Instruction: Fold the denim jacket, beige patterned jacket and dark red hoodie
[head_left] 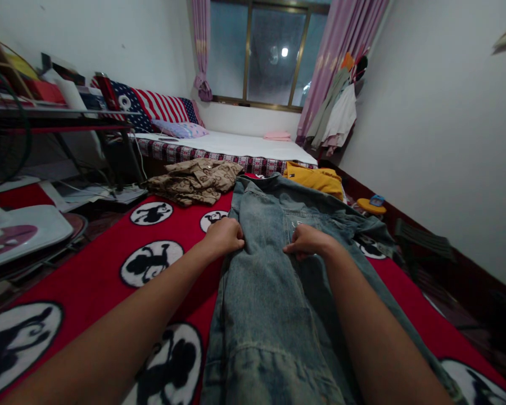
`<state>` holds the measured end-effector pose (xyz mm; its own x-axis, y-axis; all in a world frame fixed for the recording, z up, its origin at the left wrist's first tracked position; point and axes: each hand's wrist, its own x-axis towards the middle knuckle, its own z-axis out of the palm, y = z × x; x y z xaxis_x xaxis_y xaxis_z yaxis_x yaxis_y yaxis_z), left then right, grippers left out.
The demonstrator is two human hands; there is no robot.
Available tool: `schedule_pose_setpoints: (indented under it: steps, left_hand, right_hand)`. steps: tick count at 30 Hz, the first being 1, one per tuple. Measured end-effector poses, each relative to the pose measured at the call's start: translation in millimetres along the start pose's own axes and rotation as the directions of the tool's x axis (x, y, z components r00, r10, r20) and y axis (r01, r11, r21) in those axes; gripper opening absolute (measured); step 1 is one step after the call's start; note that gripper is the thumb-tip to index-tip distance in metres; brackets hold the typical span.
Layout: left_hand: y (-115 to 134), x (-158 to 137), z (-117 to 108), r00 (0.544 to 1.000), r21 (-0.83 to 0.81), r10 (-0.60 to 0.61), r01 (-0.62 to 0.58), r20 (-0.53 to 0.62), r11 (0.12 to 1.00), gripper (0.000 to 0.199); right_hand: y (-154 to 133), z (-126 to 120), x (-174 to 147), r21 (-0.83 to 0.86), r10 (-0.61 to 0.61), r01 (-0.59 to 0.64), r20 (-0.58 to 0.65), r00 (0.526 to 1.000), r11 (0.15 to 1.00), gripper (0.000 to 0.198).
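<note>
A faded blue denim jacket (270,292) lies lengthwise on a red blanket (105,264) printed with dark figures in white ovals. Its left portion is folded inward as a long strip, while on the right a sleeve (375,228) still spreads outward. My left hand (226,236) is closed on the outer left edge of the denim. Across the strip, my right hand (307,241) pinches the cloth along the inner edge, beside a chest patch with pale lettering. The fingertips of both hands are partly hidden.
Beyond the jacket lie a crumpled brown patterned garment (198,179) and a yellow garment (314,179). A bed (244,145) stands under the window. At left are a cluttered desk (67,115) and a white-seated chair (29,230); at right, a yellow stool (369,206) and a dark stool (424,239).
</note>
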<state>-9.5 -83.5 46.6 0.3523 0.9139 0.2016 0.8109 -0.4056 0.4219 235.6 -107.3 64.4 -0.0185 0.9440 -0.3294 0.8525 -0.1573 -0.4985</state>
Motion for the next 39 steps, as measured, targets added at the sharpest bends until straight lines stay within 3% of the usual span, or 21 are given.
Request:
schedule_pose_setpoints:
  steps: [4,7,10,13,15,18,20,22,23,24,26,28,30,32,36,37,39]
  left_hand:
    - [-6,6,-5,1.000,-0.115,-0.008,0.005,-0.023,0.993,0.006]
    - [-13,12,-17,0.988,-0.446,-0.115,0.058,-0.102,0.893,0.013]
    - [-22,16,-17,0.947,-0.674,-0.282,0.105,-0.157,0.731,0.020]
    - [-29,18,-3,0.939,-0.687,-0.328,0.169,-0.106,0.706,0.023]
    - [-32,18,6,0.935,-0.688,-0.347,0.206,-0.071,0.696,0.029]
    - [-32,18,9,0.949,-0.762,-0.305,0.139,-0.080,0.633,0.046]
    - [-32,19,7,0.964,-0.783,-0.238,0.060,-0.114,0.619,0.048]
    - [-35,20,6,0.972,-0.734,-0.201,0.050,-0.119,0.678,0.042]
    - [-37,20,7,0.977,-0.681,-0.190,0.073,-0.097,0.728,0.038]
    - [-39,21,8,0.982,-0.611,-0.178,0.101,-0.066,0.785,0.034]
    - [-43,21,10,0.991,-0.439,-0.137,0.118,-0.013,0.891,0.027]
    - [-45,21,12,0.996,-0.297,-0.086,0.081,-0.006,0.951,0.026]
    - [-43,21,12,0.996,-0.232,-0.079,0.065,-0.052,0.970,0.032]
    - [-42,20,12,0.987,-0.246,-0.119,0.088,-0.111,0.965,0.038]
    - [-42,22,13,0.964,-0.399,-0.173,0.081,-0.202,0.913,0.038]
    - [-43,23,13,0.959,-0.435,-0.171,0.058,-0.226,0.899,0.038]
    - [-43,26,15,0.950,-0.493,-0.150,-0.005,-0.275,0.870,0.039]
  right_hand:
    - [-2,-7,-2,0.010,-0.087,0.087,-0.018,0.996,0.996,0.027]
    - [-5,-15,-1,0.146,-0.111,0.152,-0.254,0.961,0.978,0.024]
    - [-6,-12,5,0.248,-0.077,0.228,-0.501,0.862,0.941,0.020]
    - [-6,1,12,0.115,-0.040,0.130,-0.580,0.813,0.985,0.007]
    - [-7,8,13,0.010,-0.041,0.060,-0.614,0.788,0.998,0.009]
    - [-16,11,7,-0.058,-0.116,0.109,-0.732,0.671,0.992,0.016]
    - [-26,11,1,-0.097,-0.222,0.247,-0.805,0.551,0.964,0.018]
    - [-34,15,-3,-0.168,-0.351,0.393,-0.817,0.459,0.904,0.022]
    - [-36,19,-3,-0.212,-0.418,0.438,-0.789,0.450,0.873,0.025]
    - [-37,24,-2,-0.259,-0.483,0.459,-0.733,0.479,0.850,0.029]
    - [-35,36,2,-0.344,-0.562,0.445,-0.549,0.619,0.827,0.039]
    - [-33,47,7,-0.406,-0.543,0.398,-0.352,0.763,0.823,0.044]
    - [-33,53,9,-0.426,-0.494,0.351,-0.290,0.820,0.834,0.040]
    - [-34,52,9,-0.406,-0.467,0.304,-0.403,0.787,0.862,0.035]
    - [-32,44,10,-0.304,-0.355,0.190,-0.714,0.603,0.934,0.043]
    - [-30,42,11,-0.270,-0.311,0.159,-0.744,0.592,0.950,0.046]
    - [-23,40,15,-0.192,-0.207,0.092,-0.752,0.626,0.977,0.052]
